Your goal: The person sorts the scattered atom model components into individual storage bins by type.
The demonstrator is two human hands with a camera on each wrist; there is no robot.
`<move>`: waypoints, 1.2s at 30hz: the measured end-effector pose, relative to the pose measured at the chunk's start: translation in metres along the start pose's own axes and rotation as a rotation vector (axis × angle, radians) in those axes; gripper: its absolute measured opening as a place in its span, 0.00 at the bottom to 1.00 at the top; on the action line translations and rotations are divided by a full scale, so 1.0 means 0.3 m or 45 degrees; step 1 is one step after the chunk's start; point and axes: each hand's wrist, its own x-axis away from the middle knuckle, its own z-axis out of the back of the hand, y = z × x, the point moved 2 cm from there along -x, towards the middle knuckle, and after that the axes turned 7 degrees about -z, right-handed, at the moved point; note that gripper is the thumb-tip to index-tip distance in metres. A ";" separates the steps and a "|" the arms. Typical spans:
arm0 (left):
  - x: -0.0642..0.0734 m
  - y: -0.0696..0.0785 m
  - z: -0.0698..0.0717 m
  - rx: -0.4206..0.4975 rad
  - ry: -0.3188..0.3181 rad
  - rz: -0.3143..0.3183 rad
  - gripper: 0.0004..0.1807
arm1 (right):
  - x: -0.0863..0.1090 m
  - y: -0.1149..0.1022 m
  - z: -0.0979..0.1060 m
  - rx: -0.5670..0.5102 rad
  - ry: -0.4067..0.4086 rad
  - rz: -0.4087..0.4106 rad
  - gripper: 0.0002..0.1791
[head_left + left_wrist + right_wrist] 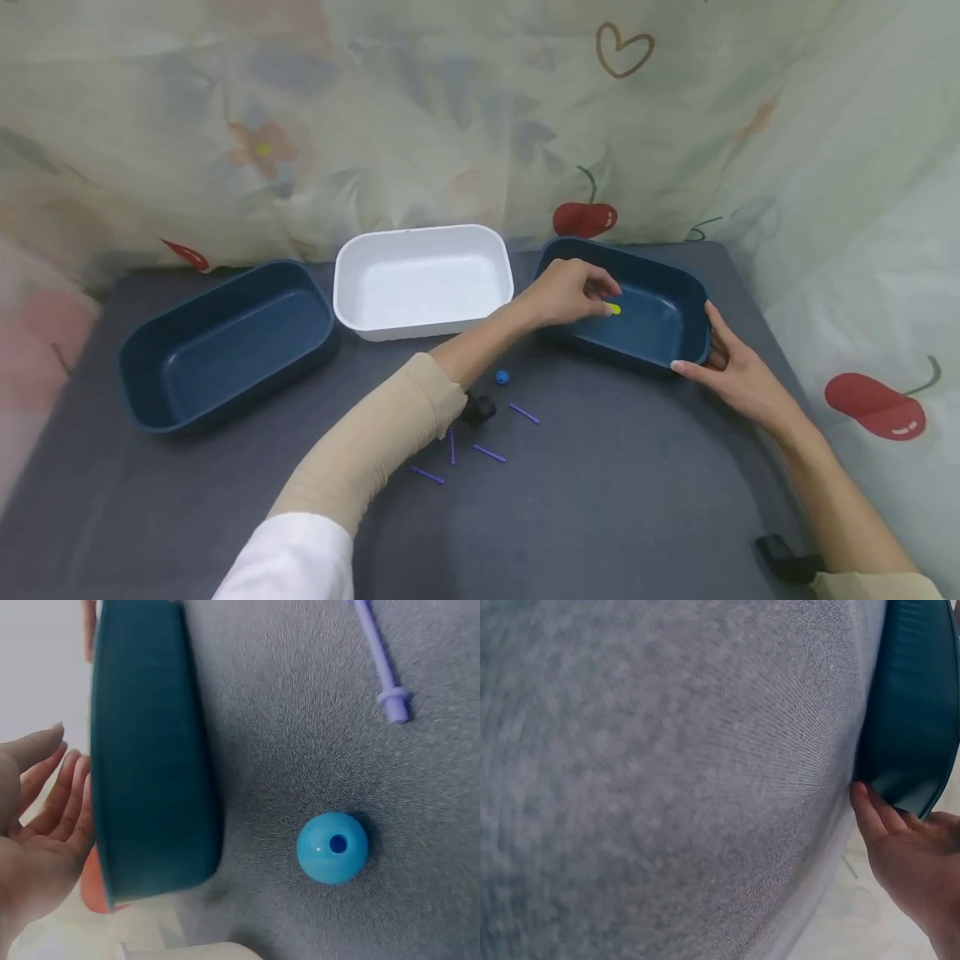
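Observation:
At the right stands a dark blue bin (630, 354). My left hand (573, 293) reaches over its near left side. Beside the left thumb tip, against the bin's inside, shows a small yellow piece (614, 309). In the left wrist view the left fingers (64, 799) are loosely extended, thumb apart from them, and no yellow shows. My right hand (738, 371) holds the bin's near right corner, thumb on the front wall and fingers along the end wall. The right wrist view has those fingers (874, 814) against the bin's outer wall.
A white bin (423, 292) stands at the back middle, another dark blue bin (225, 350) at the left. On the grey table below the left forearm lie a blue bead (502, 377) with a hole and several purple sticks (490, 453). A patterned curtain (420, 125) hangs behind.

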 end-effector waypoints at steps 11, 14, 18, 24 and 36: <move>0.149 0.049 0.069 -0.124 -0.046 -0.067 0.15 | -0.016 -0.004 -0.005 -0.041 -0.018 0.069 0.57; 0.194 0.054 0.087 -0.157 -0.056 -0.076 0.15 | -0.016 -0.001 -0.007 -0.032 -0.026 0.065 0.57; 0.250 0.065 0.110 -0.154 -0.047 -0.102 0.14 | -0.009 0.002 -0.005 -0.035 -0.012 0.044 0.57; 0.328 0.072 0.132 -0.130 -0.008 -0.119 0.15 | -0.009 0.006 -0.007 -0.040 -0.007 0.023 0.58; 0.486 0.052 0.175 -0.097 0.153 -0.139 0.14 | -0.010 0.006 -0.004 -0.028 0.000 0.019 0.57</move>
